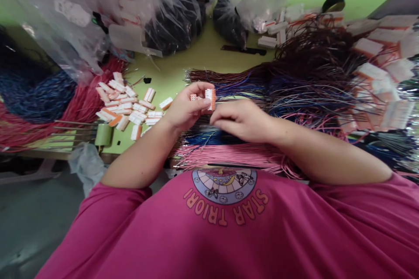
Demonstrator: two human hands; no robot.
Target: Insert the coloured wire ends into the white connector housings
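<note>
My left hand (188,107) pinches a small white and orange connector (210,98) above bundles of coloured wires. A second small connector (193,96) shows at its fingertips. Close beside it, my right hand (240,120) rests knuckles up with its fingers curled down onto the wire bundles, just right of the connector. What the right fingers grip is hidden. Brown, blue and pink wires (235,154) lie in rows under both hands.
A heap of white and orange connectors (126,104) lies left on the green table (193,59). Clear bags (108,4) with dark parts stand at the back. Red wires (81,104) and blue wires (36,91) pile at the left; more connectors (379,65) sit at the right.
</note>
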